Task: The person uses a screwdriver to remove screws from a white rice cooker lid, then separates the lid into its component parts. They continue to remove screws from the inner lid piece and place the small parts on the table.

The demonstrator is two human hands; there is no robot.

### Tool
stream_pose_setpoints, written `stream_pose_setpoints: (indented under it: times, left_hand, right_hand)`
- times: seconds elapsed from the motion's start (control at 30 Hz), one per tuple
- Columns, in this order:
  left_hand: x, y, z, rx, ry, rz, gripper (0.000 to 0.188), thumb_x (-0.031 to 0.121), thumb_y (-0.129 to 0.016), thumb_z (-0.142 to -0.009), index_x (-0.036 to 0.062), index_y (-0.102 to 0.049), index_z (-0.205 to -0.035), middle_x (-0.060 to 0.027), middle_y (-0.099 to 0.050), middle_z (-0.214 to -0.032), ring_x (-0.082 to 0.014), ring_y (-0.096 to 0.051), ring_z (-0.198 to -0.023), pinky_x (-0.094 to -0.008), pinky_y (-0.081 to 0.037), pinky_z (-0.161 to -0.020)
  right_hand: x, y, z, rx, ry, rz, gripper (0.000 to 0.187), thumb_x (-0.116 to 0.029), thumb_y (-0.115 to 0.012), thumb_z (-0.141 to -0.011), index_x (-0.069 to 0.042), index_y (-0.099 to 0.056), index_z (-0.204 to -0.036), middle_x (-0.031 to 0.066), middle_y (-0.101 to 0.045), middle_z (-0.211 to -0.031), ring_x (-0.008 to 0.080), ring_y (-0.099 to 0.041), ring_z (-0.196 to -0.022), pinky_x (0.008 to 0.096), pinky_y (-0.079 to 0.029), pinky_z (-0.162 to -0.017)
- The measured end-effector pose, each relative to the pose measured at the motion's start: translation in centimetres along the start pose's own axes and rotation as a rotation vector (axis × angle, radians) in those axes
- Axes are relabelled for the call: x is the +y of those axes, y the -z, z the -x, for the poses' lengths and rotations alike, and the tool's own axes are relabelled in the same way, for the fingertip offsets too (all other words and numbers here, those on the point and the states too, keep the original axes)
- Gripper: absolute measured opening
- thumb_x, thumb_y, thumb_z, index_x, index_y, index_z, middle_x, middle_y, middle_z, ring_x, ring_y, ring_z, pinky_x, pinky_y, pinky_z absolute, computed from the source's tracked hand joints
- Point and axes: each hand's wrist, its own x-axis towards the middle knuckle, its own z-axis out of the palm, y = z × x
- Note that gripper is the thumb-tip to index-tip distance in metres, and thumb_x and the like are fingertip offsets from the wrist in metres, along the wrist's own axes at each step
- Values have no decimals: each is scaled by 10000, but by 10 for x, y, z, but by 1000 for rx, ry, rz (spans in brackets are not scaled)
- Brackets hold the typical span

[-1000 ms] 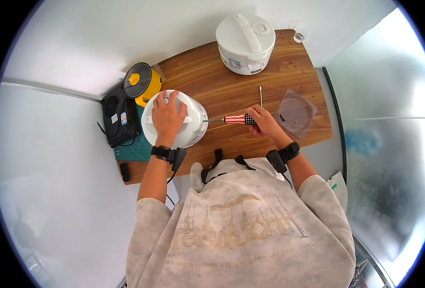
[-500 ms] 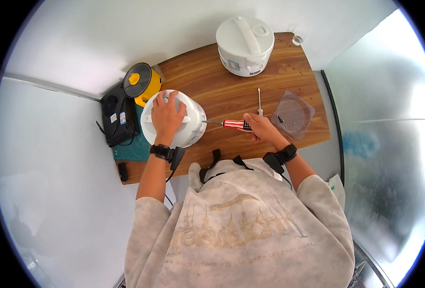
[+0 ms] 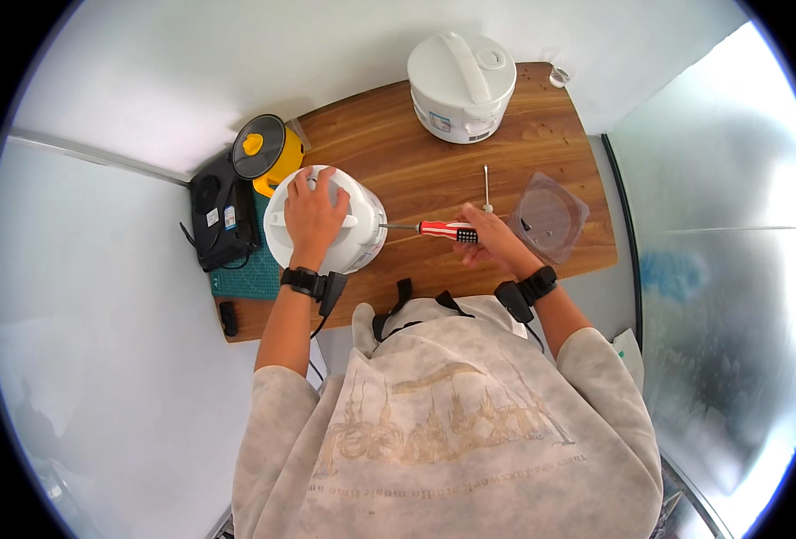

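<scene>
Resting left hand (image 3: pixel 315 217): fingers are lying spread atop white rice cooker (image 3: pixel 344 249)
Right hand (image 3: pixel 497 239): fingers are pinching red-striped screwdriver (image 3: pixel 438 229)

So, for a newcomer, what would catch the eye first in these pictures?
Probably the striped screwdriver in the right hand, pointing at the side of the white cooker under the left hand. Next, perhaps, the second white cooker, farther back on the table, and the yellow pot toward its back left.
</scene>
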Motion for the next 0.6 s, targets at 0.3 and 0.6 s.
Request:
stream_pose_setpoints:
  times: [0.3, 0.6]
  left_hand:
    - [4, -1, -4, -11, -2, 4, 358, 278, -659, -871, 190, -656, -1218, -131, -559, -1294, -348, -551, -1201, -457, -487, -976]
    - [1, 1, -1, -20, 10, 1, 362, 281, -655, -871, 192, -656, -1222, -132, -553, -1306, -351, -548, -1203, -460, -484, -983]
  right_hand:
    - [26, 12, -26, 92, 586, 455, 298, -256, -650, -994, -53, -519, -1169, 33, -605, -985, 107, -565, -885, 277, -491, -802]
    - [-6, -2, 2, 51, 72, 229, 347, -369, -552, -1036, -51, -538, -1174, 76, -626, -996, 120, -631, -765, 267, -535, -659]
